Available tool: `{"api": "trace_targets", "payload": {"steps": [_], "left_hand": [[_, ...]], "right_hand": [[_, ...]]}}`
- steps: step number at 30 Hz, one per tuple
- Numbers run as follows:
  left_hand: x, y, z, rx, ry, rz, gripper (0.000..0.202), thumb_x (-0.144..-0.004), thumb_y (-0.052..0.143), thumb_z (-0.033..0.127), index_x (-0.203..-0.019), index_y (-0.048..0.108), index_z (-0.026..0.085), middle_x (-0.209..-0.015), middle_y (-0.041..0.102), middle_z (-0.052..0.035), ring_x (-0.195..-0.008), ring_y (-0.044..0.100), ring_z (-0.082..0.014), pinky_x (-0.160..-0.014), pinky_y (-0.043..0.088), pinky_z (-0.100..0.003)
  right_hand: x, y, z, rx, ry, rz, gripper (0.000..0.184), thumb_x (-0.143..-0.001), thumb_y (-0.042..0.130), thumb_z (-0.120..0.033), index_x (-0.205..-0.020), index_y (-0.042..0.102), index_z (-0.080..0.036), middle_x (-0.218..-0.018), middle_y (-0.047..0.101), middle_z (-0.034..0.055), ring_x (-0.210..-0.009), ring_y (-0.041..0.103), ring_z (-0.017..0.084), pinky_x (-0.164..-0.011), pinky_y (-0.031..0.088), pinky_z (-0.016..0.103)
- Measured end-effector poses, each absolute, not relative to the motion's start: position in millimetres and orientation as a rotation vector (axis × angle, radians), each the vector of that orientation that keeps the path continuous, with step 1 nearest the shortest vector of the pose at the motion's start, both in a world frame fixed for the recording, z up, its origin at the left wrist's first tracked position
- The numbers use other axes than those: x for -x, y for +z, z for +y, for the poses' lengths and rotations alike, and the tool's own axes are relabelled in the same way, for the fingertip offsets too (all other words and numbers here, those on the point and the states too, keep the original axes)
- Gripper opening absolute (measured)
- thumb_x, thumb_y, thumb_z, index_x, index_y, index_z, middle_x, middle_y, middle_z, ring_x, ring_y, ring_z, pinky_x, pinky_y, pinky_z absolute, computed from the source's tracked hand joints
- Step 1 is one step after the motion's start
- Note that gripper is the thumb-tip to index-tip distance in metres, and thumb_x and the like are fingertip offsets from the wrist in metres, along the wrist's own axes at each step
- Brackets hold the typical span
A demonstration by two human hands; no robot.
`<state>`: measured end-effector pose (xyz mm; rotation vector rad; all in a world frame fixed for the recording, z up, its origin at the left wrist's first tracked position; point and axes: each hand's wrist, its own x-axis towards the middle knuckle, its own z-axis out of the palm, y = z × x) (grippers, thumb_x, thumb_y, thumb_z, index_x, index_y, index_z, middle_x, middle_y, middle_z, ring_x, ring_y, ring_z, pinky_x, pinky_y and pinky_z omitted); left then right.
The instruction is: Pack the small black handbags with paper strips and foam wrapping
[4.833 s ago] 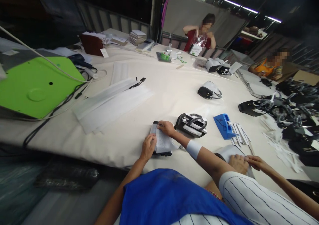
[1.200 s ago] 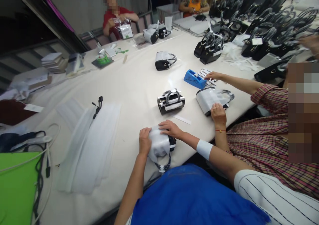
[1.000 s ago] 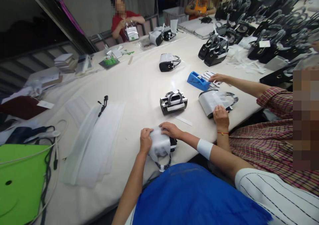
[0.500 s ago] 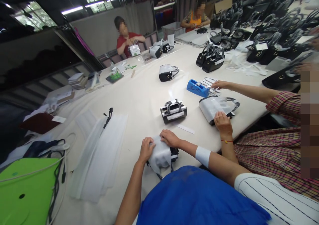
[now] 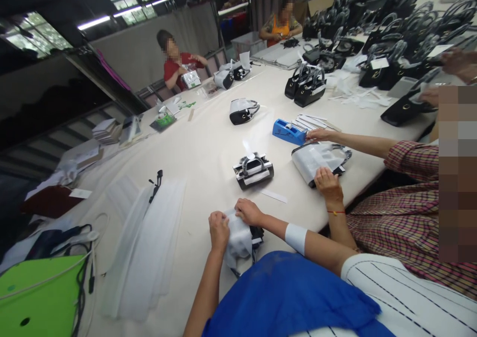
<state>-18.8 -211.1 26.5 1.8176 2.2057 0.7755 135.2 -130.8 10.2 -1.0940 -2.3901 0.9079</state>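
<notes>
My left hand point(image 5: 219, 229) and right hand point(image 5: 248, 211), fingers curled, gripping far edge of translucent white sheet point(image 5: 239, 238) over small black handbag point(image 5: 257, 233); handbag on cream cloth-covered table point(image 5: 201, 160), close to me

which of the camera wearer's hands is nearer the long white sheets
Left. The left hand is right of the long white sheets, at the left side of the wrapped bag; the right hand is farther right, also touching the bag.
</notes>
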Motion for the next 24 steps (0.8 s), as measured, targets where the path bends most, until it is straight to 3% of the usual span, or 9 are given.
{"api": "trace_targets", "payload": {"steps": [5,8,10,13,16,20,24], "left_hand": [[12.0,37.2,-220.6,-1.954,0.834,2.251,0.007,-0.082,0.054,0.023,-0.087,0.058,0.019,-0.095,0.054,-0.0085,-0.095,0.052,-0.0243,-0.087,0.045,-0.044],[8.7,33.7,-228.6,-1.963,0.786,2.149,0.020,-0.088,0.044,0.026,-0.091,0.063,0.019,-0.095,0.063,-0.0091,-0.095,0.058,-0.0229,-0.090,0.047,-0.043],[5.1,27.7,-234.3,-1.922,0.748,2.092,0.026,-0.090,0.041,0.027,-0.100,0.063,0.019,-0.106,0.065,-0.0105,-0.104,0.059,-0.0225,-0.096,0.046,-0.044],[-2.9,18.2,-242.7,-1.897,0.692,2.019,0.034,-0.090,0.041,0.031,-0.118,0.056,0.019,-0.128,0.057,-0.0120,-0.125,0.048,-0.0243,-0.106,0.040,-0.047],[-11.5,11.9,-249.9,-1.938,0.702,1.976,0.042,-0.088,0.044,0.033,-0.129,0.047,0.021,-0.136,0.050,-0.0124,-0.133,0.039,-0.0267,-0.110,0.035,-0.051],[-18.3,11.0,-256.7,-2.007,0.754,2.058,0.041,-0.088,0.043,0.029,-0.129,0.045,0.023,-0.137,0.047,-0.0137,-0.134,0.036,-0.0296,-0.110,0.029,-0.057],[-14.8,19.9,-261.8,-1.821,0.869,2.325,0.036,-0.091,0.036,0.028,-0.122,0.049,0.017,-0.134,0.045,-0.0186,-0.130,0.038,-0.0300,-0.105,0.034,-0.054]], "right_hand": [[-135.8,15.4,-128.9,1.106,0.934,-2.396,0.004,-0.080,0.063,-0.018,-0.079,0.061,-0.015,-0.090,0.059,0.0047,-0.083,0.051,0.016,-0.076,0.036,0.026],[-135.6,15.6,-127.4,1.104,0.950,-2.396,0.002,-0.079,0.062,-0.017,-0.078,0.061,-0.014,-0.090,0.060,0.0052,-0.083,0.051,0.016,-0.076,0.037,0.027],[-135.1,14.2,-126.6,1.104,0.946,-2.393,0.003,-0.079,0.062,-0.016,-0.077,0.061,-0.015,-0.090,0.060,0.0054,-0.082,0.051,0.016,-0.076,0.037,0.027],[-134.1,9.8,-126.6,1.114,0.920,-2.388,0.006,-0.079,0.063,-0.019,-0.075,0.061,-0.015,-0.089,0.060,0.0055,-0.083,0.052,0.017,-0.075,0.038,0.028],[-133.1,3.1,-126.0,1.105,0.869,-2.411,0.007,-0.078,0.064,-0.021,-0.074,0.061,-0.016,-0.089,0.060,0.0050,-0.083,0.052,0.017,-0.075,0.039,0.028],[-135.5,-2.9,-123.8,1.031,0.841,-2.446,0.009,-0.076,0.065,-0.024,-0.074,0.061,-0.017,-0.087,0.060,0.0036,-0.083,0.052,0.017,-0.077,0.039,0.027],[-140.8,4.0,-131.6,1.021,0.896,-2.398,0.004,-0.075,0.063,-0.018,-0.074,0.060,-0.015,-0.087,0.060,0.0053,-0.085,0.052,0.018,-0.078,0.039,0.028]]}}
